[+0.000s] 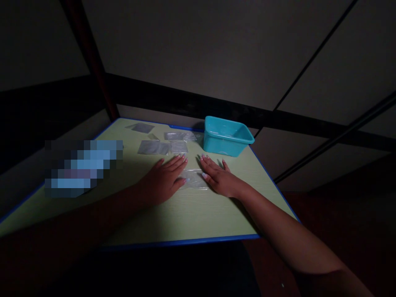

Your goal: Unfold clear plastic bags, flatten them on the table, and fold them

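A clear plastic bag (195,180) lies flat on the table, partly covered by both hands. My left hand (165,178) rests palm down over its left end, fingers stretched out and thumb on the plastic. Over the right end lies my right hand (218,175), also palm down with its fingers extended. Beyond the left fingertips are more flat clear bags, one pair (154,147) with another bag (179,147) close to its right. Whether anything is inside the bag under my hands I cannot tell.
A turquoise plastic basket (227,138) stands at the table's back right. Further flat bags (180,136) (143,128) lie along the back. On the left is a blurred-out bluish object (89,165). The pale table (185,222) has a blue edge; a wall rises behind.
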{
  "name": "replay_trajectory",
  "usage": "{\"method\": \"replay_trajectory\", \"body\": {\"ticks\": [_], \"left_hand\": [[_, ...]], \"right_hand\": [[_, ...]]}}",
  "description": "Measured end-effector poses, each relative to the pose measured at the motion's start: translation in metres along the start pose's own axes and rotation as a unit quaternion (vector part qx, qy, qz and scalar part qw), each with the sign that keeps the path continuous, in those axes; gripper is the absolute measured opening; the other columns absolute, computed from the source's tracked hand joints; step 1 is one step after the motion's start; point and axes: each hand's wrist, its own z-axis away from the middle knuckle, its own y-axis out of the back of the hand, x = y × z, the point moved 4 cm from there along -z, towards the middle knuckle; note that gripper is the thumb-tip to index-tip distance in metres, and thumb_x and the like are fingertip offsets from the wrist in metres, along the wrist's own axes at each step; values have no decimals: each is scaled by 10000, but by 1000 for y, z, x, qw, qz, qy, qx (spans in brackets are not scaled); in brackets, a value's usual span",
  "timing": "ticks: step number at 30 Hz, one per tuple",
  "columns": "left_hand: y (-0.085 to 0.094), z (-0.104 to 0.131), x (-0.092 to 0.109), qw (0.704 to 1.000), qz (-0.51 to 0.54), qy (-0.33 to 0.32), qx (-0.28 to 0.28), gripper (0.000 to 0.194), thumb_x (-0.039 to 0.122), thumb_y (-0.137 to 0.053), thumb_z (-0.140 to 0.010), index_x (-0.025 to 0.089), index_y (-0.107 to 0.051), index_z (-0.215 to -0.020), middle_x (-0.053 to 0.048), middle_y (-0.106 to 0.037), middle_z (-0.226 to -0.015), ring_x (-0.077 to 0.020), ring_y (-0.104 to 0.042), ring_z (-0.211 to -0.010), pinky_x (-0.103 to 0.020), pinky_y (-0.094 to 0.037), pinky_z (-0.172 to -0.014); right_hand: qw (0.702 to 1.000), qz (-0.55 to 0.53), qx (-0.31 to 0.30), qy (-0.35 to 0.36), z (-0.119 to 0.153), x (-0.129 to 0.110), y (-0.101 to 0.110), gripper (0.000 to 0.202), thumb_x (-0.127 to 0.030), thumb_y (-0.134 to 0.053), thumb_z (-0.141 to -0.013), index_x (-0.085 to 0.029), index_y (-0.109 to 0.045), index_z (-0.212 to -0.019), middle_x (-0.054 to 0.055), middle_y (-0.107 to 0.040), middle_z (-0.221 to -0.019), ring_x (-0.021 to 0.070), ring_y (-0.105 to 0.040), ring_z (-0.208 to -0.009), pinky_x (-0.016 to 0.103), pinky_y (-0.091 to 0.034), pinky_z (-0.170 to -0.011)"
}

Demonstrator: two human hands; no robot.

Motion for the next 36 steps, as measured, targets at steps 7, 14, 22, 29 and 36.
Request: {"method": "replay_trajectory", "body": {"ticks": [7, 14, 22, 29, 36], "left_hand": [[-7, 1, -2, 998, 13, -18, -66, 591, 420, -304, -922, 157, -278, -1451, -109, -228, -1517, -240, -236, -1395, -480, -269, -1070], [-10, 3, -5, 996, -17, 14, -82, 626, 480, -309, -924, 169, -255, -1465, -117, -181, -1533, -283, -168, -1411, -511, -254, -1066], [-15, 5, -11, 992, -10, 92, -89, 761, 586, -350, -880, 137, -208, -1478, -182, -147, -1532, -390, -99, -1400, -635, -221, -1028], [-7, 3, -10, 990, -27, 122, -58, 759, 571, -338, -892, 59, -272, -1448, -251, -199, -1502, -402, -131, -1393, -657, -177, -1031], [-2, -1, -6, 1000, 2, 11, -24, 559, 464, -364, -924, 261, -313, -1442, -117, -204, -1534, -319, -126, -1414, -601, -209, -1047]], "right_hand": [[1000, 12, -29, -1, -1, -5, -2, 594, -392, -272, -968, -263, -20, -1490, 81, -36, -1549, 234, -41, -1427, 654, -15, -1048], [999, 23, -33, -10, 0, -2, -2, 633, -467, -273, -958, -242, -12, -1490, 60, 10, -1547, 237, 8, -1427, 642, -19, -1061], [995, 25, -53, -86, 1, 22, 1, 689, -543, -254, -937, -247, 42, -1485, 53, 77, -1542, 258, 63, -1420, 651, -66, -1056], [996, 12, 7, -86, 2, 33, 10, 637, -445, -302, -954, -245, -23, -1490, 75, 71, -1543, 260, 83, -1416, 658, -57, -1048], [993, -5, 103, 47, 3, 25, 18, 458, -339, -353, -950, -220, -415, -1388, 108, -242, -1521, 280, -90, -1421, 582, -173, -1074]]}}
